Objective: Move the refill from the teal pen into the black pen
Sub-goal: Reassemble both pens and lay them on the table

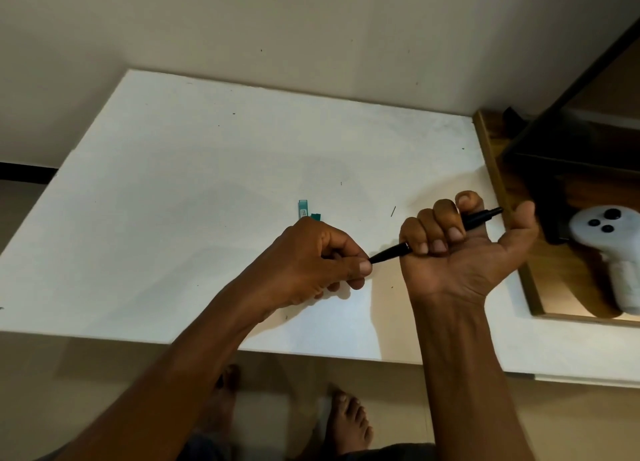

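Observation:
The black pen (391, 252) is held level above the white table (173, 218), its clicker end pointing right. My right hand (457, 249) grips its barrel with four curled fingers, thumb sticking out. My left hand (318, 263) pinches the pen's tapered tip end between thumb and fingers. Behind my left hand, two teal pen pieces (303, 209) lie on the table, partly hidden by my knuckles. I cannot see the refill.
A wooden shelf unit (512, 183) borders the table on the right, with a dark box on it. A white controller (613, 249) with three black buttons lies there. A wall stands behind the table. Bare feet show below the table's front edge.

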